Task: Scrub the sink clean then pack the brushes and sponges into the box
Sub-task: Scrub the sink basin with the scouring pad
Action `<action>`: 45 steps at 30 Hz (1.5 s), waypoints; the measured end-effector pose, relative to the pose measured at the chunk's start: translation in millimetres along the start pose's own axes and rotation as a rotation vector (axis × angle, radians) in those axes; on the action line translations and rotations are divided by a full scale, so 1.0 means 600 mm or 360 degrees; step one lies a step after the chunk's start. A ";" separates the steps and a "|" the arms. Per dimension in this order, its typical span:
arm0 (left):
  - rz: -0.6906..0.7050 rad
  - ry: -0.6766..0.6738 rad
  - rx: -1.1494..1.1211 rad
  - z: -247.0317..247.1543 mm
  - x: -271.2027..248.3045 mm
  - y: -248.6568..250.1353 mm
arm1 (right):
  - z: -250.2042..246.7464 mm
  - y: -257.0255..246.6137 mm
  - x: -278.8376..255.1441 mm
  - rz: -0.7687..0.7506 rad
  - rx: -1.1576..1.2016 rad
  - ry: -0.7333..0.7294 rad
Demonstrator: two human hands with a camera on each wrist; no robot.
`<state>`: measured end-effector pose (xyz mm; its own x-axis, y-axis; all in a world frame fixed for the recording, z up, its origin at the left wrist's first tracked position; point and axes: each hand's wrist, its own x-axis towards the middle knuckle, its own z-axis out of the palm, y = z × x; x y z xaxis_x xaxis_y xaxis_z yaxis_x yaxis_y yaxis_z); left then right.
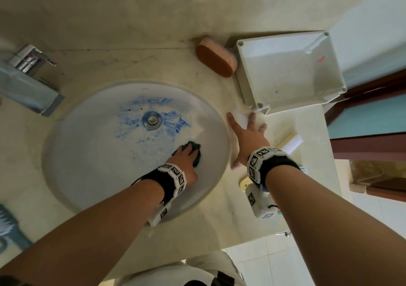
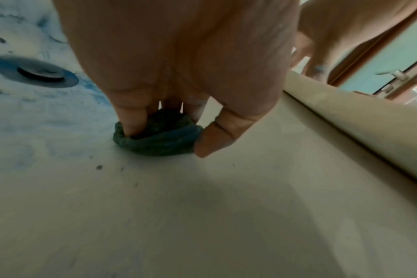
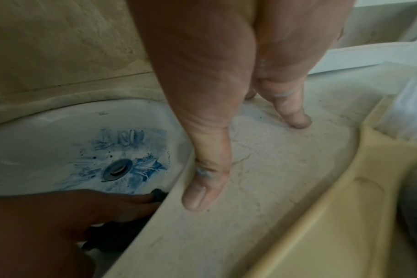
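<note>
The round white sink (image 1: pixel 87 153) has blue smears around its metal drain (image 1: pixel 151 119). My left hand (image 1: pixel 186 158) presses a dark green scouring pad (image 1: pixel 196 151) against the basin's near right wall, fingers curled on the pad (image 2: pixel 155 139). My right hand (image 1: pixel 246 136) lies flat with fingers spread on the beige counter beside the sink rim, thumb (image 3: pixel 202 188) at the edge. An empty white box (image 1: pixel 290 72) stands at the back right. An oval pink-and-brown sponge (image 1: pixel 216 57) leans beside it. A cream-handled brush (image 1: pixel 290 141) lies partly under my right wrist.
A chrome tap (image 1: pixel 28 77) stands at the left of the sink. A blue-bristled brush (image 1: pixel 8 226) shows at the left edge of the head view. The counter's edge (image 1: pixel 329 153) runs close on the right, with a wooden door frame (image 1: pixel 369 147) beyond it.
</note>
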<state>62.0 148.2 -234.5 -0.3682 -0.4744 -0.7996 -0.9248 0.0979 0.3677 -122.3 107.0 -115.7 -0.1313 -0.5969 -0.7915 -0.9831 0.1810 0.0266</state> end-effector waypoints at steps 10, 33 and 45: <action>-0.0040 0.0039 0.0039 -0.065 0.044 -0.014 | 0.000 0.000 0.002 0.0005 0.0069 -0.0008; -0.0143 0.0065 -0.0202 -0.038 0.041 0.043 | -0.004 0.000 0.003 -0.0015 0.0031 -0.0023; -0.0304 0.0288 -0.0547 -0.082 0.080 0.044 | -0.001 0.001 0.005 -0.0018 -0.0002 -0.0017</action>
<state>24.8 85.1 -240.0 -0.1426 -0.6048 -0.7835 -0.8776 -0.2888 0.3826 -123.5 104.7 -117.7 -0.1189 -0.5903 -0.7983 -0.9847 0.1733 0.0185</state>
